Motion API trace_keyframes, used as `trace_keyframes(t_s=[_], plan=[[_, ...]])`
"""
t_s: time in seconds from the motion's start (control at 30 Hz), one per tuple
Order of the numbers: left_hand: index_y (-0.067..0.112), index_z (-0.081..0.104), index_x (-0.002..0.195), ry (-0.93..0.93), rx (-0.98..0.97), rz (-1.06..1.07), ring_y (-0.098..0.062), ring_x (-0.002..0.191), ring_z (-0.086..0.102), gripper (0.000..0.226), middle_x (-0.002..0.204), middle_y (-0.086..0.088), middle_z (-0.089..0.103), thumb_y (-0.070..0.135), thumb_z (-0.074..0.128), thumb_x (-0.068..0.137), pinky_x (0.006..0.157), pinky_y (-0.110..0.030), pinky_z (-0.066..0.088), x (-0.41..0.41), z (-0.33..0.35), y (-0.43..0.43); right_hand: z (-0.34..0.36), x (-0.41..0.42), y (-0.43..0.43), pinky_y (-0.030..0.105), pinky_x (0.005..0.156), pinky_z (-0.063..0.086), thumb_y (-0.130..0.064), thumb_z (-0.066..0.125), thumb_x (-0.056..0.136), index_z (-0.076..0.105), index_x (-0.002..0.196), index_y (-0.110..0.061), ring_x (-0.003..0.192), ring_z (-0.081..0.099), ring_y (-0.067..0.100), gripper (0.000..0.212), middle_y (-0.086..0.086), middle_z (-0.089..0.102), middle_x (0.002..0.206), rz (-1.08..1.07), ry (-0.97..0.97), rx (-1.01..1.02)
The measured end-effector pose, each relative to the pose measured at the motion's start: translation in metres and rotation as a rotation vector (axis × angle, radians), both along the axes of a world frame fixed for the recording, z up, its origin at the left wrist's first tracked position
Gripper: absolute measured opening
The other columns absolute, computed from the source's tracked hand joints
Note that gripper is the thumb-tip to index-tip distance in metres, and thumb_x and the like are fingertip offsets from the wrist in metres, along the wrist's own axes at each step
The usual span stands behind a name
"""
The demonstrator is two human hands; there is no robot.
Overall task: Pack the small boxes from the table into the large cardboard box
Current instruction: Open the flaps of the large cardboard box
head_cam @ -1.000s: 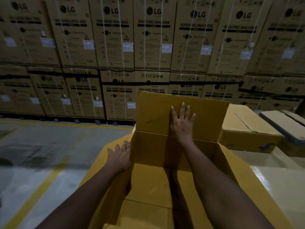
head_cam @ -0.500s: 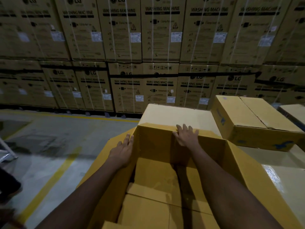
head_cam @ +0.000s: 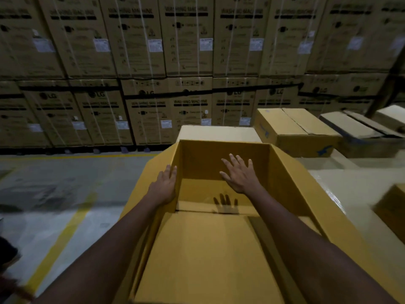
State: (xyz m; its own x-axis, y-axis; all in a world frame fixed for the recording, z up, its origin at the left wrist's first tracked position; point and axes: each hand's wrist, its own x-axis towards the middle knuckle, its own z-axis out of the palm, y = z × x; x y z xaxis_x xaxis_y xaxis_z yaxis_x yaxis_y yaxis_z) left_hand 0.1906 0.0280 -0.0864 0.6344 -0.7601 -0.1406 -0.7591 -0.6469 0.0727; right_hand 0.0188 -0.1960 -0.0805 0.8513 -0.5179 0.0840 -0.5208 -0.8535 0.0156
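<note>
The large cardboard box (head_cam: 291,176) stands open in front of me, its four top flaps folded outward and its inside empty. My left hand (head_cam: 164,187) rests flat on the box's left wall edge, fingers together, holding nothing. My right hand (head_cam: 238,174) hovers inside the box with fingers spread, throwing a shadow on the bottom flaps. A closed small box (head_cam: 295,130) lies on the table at the far right, and the corner of another box (head_cam: 392,207) shows at the right edge.
A wall of stacked washing machine cartons (head_cam: 188,62) fills the background. The glossy table (head_cam: 355,185) extends right, with darker closed boxes (head_cam: 359,132) at its far end. Grey floor with yellow lines (head_cam: 63,229) lies to the left.
The far flap, upright a second ago, has been pushed down outward. My right hand has left that flap and now hovers open inside the box. My left hand stays on the left wall.
</note>
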Motion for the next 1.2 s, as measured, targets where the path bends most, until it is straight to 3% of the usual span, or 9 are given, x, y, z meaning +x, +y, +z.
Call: trace_keyframes(t_s=[0.13, 0.37, 0.6, 0.77, 0.83, 0.93, 1.03, 1.1, 1.2], plan=[[0.018, -0.013, 0.157, 0.018, 0.026, -0.044, -0.034, 0.151, -0.006, 0.08, 0.163, -0.007, -0.023, 0.049, 0.037, 0.103, 0.115, -0.061, 0.019, -0.029, 0.0, 0.035, -0.003, -0.035, 0.057, 0.056, 0.118, 0.018, -0.061, 0.021, 0.103, 0.032, 0.155, -0.024, 0.15, 0.025, 0.027, 0.065, 0.005, 0.031, 0.162, -0.013, 0.052, 0.069], [0.019, -0.021, 0.154, 0.093, -0.109, -0.081, -0.028, 0.149, -0.023, 0.077, 0.158, 0.001, -0.033, 0.063, 0.011, 0.099, 0.114, -0.064, -0.002, -0.079, -0.007, 0.103, -0.01, -0.074, 0.134, 0.049, 0.105, 0.04, -0.059, 0.025, 0.103, 0.061, 0.132, -0.02, 0.12, 0.056, 0.031, 0.06, 0.013, 0.063, 0.129, -0.137, 0.216, 0.147], [0.023, -0.022, 0.153, 0.217, -0.249, -0.074, -0.025, 0.149, -0.021, 0.069, 0.16, 0.004, -0.028, 0.058, 0.006, 0.1, 0.117, -0.062, -0.006, -0.095, -0.002, 0.153, 0.035, -0.097, 0.161, 0.055, 0.111, 0.031, -0.051, 0.027, 0.105, 0.058, 0.123, -0.019, 0.123, 0.053, 0.028, 0.048, 0.008, 0.061, 0.129, -0.17, -0.066, 0.104], [0.029, -0.007, 0.157, 0.402, -0.605, 0.014, -0.023, 0.152, -0.007, 0.066, 0.165, 0.004, -0.008, 0.058, 0.005, 0.099, 0.119, -0.057, -0.002, -0.117, 0.038, 0.163, 0.083, -0.12, 0.182, 0.056, 0.114, 0.027, -0.047, 0.026, 0.106, 0.06, 0.116, -0.02, 0.122, 0.052, 0.024, 0.045, 0.003, 0.063, 0.117, -0.158, -0.327, -0.062], [0.029, 0.011, 0.158, 0.579, -0.808, 0.049, -0.027, 0.151, 0.015, 0.063, 0.165, -0.003, 0.016, 0.058, 0.008, 0.101, 0.119, -0.053, 0.014, -0.13, 0.061, 0.16, 0.099, -0.134, 0.191, 0.055, 0.113, 0.028, -0.045, 0.027, 0.106, 0.063, 0.116, -0.019, 0.121, 0.054, 0.023, 0.045, 0.003, 0.065, 0.114, -0.134, -0.415, -0.123], [0.022, 0.062, 0.124, 0.954, -0.981, 0.119, -0.028, 0.099, 0.06, 0.07, 0.102, -0.005, 0.07, 0.06, 0.008, 0.102, 0.085, -0.041, 0.047, -0.147, 0.093, 0.161, 0.124, -0.159, 0.208, 0.049, 0.104, 0.035, -0.038, 0.032, 0.106, 0.067, 0.099, -0.016, 0.103, 0.062, 0.026, 0.042, 0.006, 0.069, 0.099, -0.091, -0.549, -0.198], [0.022, 0.069, 0.083, 1.147, -1.046, 0.118, -0.015, 0.057, 0.049, 0.067, 0.057, 0.003, 0.053, 0.062, 0.018, 0.101, 0.06, -0.03, 0.04, -0.162, 0.116, 0.173, 0.143, -0.186, 0.223, 0.048, 0.096, 0.04, -0.034, 0.038, 0.104, 0.071, 0.089, -0.01, 0.103, 0.067, 0.033, 0.044, 0.012, 0.074, 0.087, 0.003, -0.584, -0.33], [0.025, 0.073, 0.089, 1.169, -1.1, 0.067, -0.018, 0.067, 0.058, 0.064, 0.069, -0.001, 0.062, 0.059, 0.02, 0.102, 0.063, -0.032, 0.045, -0.176, 0.126, 0.179, 0.151, -0.206, 0.231, 0.05, 0.097, 0.04, -0.033, 0.042, 0.105, 0.072, 0.089, -0.009, 0.112, 0.065, 0.035, 0.041, 0.013, 0.075, 0.089, 0.047, -0.546, -0.396], [0.019, 0.053, 0.14, 0.897, -1.296, 0.035, -0.031, 0.118, 0.059, 0.049, 0.128, -0.015, 0.062, 0.045, 0.028, 0.106, 0.086, -0.039, 0.051, -0.197, 0.135, 0.184, 0.153, -0.232, 0.235, 0.048, 0.103, 0.036, -0.039, 0.036, 0.106, 0.071, 0.095, -0.013, 0.124, 0.058, 0.032, 0.044, 0.012, 0.075, 0.098, 0.051, -0.458, -0.416]])
